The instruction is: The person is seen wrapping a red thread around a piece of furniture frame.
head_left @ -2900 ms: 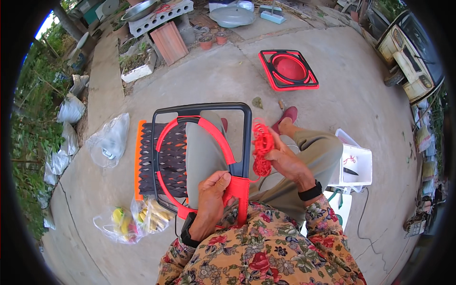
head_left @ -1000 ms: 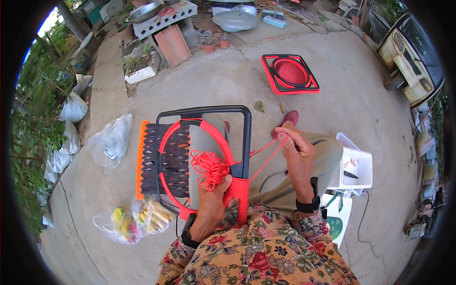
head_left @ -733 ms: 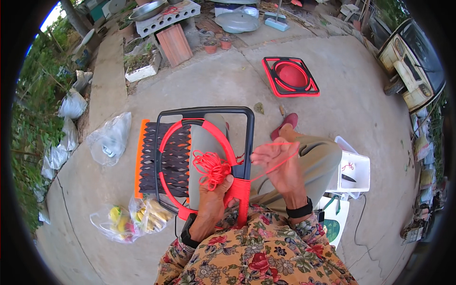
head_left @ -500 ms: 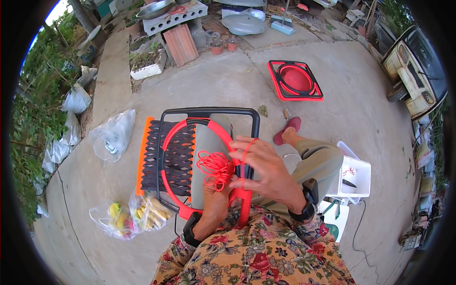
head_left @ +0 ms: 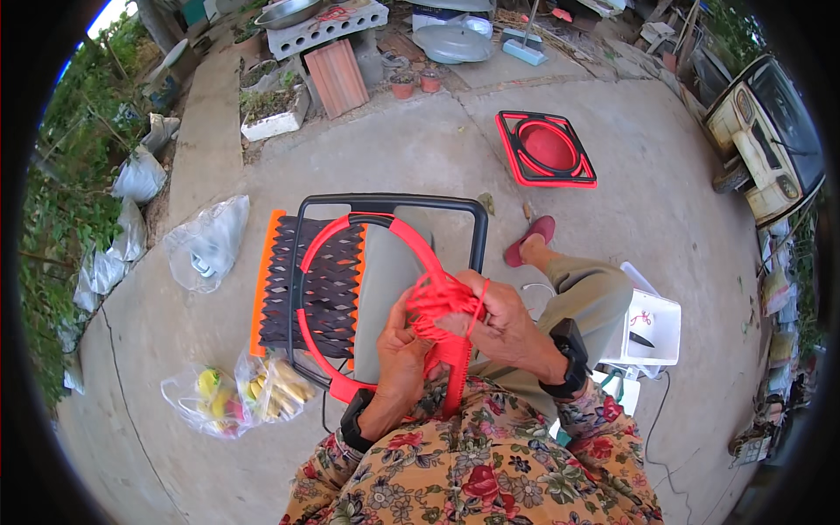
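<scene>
In front of my body is a black tubular frame [head_left: 394,203] with a round ring [head_left: 313,325] inside it, mostly wrapped in red. A loose bundle of red cord [head_left: 435,300] is at the ring's right side, in my right hand [head_left: 512,331], whose fingers are closed on it and partly blurred. My left hand [head_left: 398,357] is closed beside the bundle, thumb and fingers pinched at the red cord by the ring. A red woven band [head_left: 458,378] runs down from between my hands toward my floral shirt. What lies under my fingers is hidden.
Beneath the frame is an orange-edged seat of dark woven strips [head_left: 284,249]. Clear bags of fruit [head_left: 219,402] lie at left, another plastic bag [head_left: 208,249] beyond. A finished-looking red and black frame [head_left: 547,149] lies ahead. At right is a white box [head_left: 662,328] holding a knife.
My right hand has come in onto the cord bundle, which has shifted up and right. My left hand has moved from under the bundle to a pinch beside it.
</scene>
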A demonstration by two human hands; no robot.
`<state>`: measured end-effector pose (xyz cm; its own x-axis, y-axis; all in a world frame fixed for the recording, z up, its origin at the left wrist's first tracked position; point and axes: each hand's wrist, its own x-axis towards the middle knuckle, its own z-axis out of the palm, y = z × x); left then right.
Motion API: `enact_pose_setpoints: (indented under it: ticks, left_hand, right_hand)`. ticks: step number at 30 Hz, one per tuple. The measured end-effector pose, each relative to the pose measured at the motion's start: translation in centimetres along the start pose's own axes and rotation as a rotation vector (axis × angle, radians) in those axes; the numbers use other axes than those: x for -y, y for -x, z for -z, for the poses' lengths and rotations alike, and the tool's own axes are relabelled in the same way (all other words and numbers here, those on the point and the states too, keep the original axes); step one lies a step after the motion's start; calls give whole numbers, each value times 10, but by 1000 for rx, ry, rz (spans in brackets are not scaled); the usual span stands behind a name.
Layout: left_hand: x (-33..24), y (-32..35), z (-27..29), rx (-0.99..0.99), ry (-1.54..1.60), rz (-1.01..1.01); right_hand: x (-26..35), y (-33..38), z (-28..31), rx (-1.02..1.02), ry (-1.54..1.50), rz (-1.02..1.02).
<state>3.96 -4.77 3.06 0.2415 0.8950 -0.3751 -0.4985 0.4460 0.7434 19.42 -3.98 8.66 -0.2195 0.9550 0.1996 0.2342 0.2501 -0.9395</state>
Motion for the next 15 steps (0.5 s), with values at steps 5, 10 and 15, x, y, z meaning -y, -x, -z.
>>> enact_pose_setpoints:
  ticks: [5, 10, 15]
  left_hand:
    - [6, 2, 7, 79, -12, 24]
    - [0, 6, 1, 105, -29, 83]
    - [1, 5, 5, 106, -18, 110]
  right_hand:
    - [14, 11, 30, 171, -21, -87]
    - [13, 16, 42, 261, -1, -88]
    - [6, 30, 44, 132, -85, -172]
